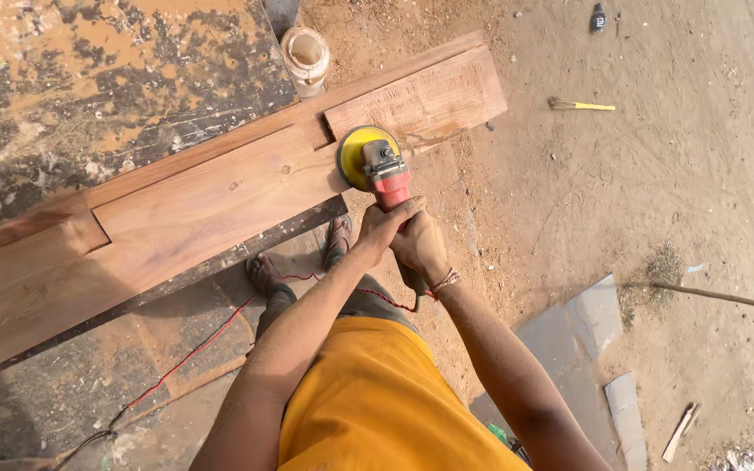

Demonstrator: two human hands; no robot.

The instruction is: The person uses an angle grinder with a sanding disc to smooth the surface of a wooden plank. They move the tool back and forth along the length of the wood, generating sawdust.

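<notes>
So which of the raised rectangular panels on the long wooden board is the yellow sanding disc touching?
The short raised wooden panel at the board's far right end: the red grinder's yellow sanding disc meets its lower left corner. The longer middle panel lies just left of it.

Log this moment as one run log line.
hands: left and right grip red sander | yellow disc on wooden panel | jar behind

The angle grinder [383, 172] had a glossy red plastic body and matt yellow sanding disc. The wooden plank [220, 196] looked smooth, matt; the ground [682, 174] was dusty, rough.
</notes>
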